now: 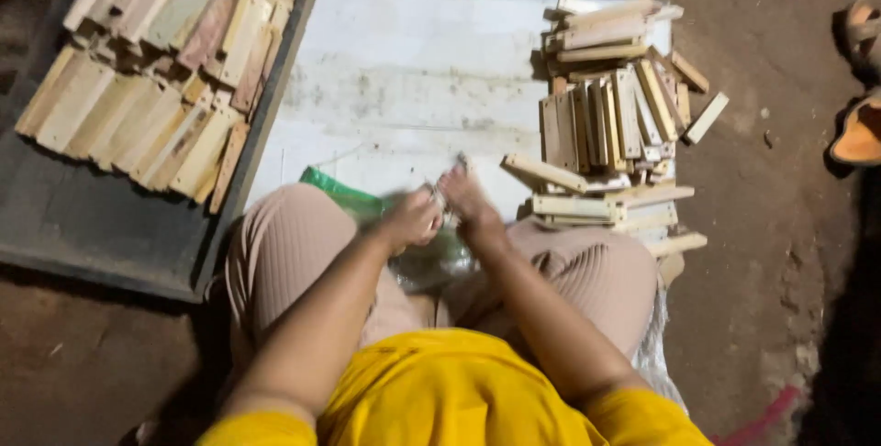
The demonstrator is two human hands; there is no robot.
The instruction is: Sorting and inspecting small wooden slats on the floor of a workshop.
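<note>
Hands (440,212) blurred together, flat rectangular pale wood slats (610,125) beside.

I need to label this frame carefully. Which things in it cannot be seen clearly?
- Head view: small thing between left hand and right hand, motion-blurred, partly covered by fingers.
- Green plastic bag: mostly hidden behind the knees.
- Sandals: cut by the right edge.
- Wooden slats in tray: cut by the top edge.

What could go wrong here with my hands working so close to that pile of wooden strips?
The left hand and right hand meet over a small, blurred object, so grip may be unsure. The loose pile of wooden strips beside the right hand looks unstable; an elbow could topple it off the white sheet. The green plastic bag underhand could snag.
</note>
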